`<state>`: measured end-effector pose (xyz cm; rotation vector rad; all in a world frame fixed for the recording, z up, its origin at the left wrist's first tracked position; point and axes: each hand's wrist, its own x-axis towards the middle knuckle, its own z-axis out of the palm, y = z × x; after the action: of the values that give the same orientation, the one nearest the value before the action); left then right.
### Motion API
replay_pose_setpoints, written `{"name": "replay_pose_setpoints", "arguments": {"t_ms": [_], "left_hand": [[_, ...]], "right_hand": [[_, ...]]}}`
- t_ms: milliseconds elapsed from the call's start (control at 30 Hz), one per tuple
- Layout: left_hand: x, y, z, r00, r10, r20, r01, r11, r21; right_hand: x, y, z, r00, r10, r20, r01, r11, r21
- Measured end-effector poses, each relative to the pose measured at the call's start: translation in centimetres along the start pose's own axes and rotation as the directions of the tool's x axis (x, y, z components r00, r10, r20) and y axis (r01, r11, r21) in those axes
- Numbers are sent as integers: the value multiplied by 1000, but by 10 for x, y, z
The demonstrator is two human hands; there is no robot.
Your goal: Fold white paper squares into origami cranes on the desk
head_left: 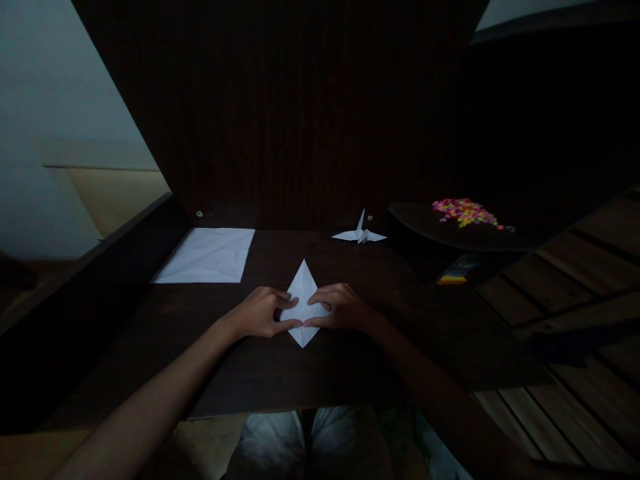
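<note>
A white folded paper [303,288], kite-shaped with a crease down its middle, lies on the dark table with one point away from me. My left hand [261,311] is on its left side, thumb and fingers pressed to the paper near the wider part. On the right side my right hand [345,308] holds it in the same way, fingers curled. Both thumbs nearly meet at the centre line. Parts of the paper's side corners are hidden under the hands. Farther back stands a white origami crane [361,235] with its wings spread.
A creased white sheet of paper [210,255] lies flat at the back left. Many small colourful pieces [467,212] are heaped on a curved shelf [420,223] at the right. A dark panel [300,120] rises behind the table, and a low side board [100,253] borders its left.
</note>
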<state>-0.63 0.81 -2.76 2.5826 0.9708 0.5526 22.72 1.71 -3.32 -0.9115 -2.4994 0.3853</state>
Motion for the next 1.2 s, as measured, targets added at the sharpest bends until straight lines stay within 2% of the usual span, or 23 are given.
{"name": "replay_pose_setpoints", "arguments": {"t_ms": [167,367,567,833,1067,1200], "left_hand": [[0,1,-1,999,-4,54,1,998,63],[1,3,-1,998,-22,54,18,997,70],[1,3,-1,996,-41,79,34,995,92],[0,2,3,999,-20,27,20,1000,19],[2,8,-2,999,33,40,-32,999,-28],[1,12,-7,996,45,76,-42,998,-43]], "right_hand": [[-1,-6,0,1000,-26,-13,26,999,29],[0,-15,-2,998,16,60,-17,1000,2],[3,-13,2,992,-13,123,3,997,83],[4,-7,8,995,-3,102,-9,993,117],[5,-12,6,981,-88,171,28,946,324],[3,-12,5,982,-92,163,29,935,353]]}}
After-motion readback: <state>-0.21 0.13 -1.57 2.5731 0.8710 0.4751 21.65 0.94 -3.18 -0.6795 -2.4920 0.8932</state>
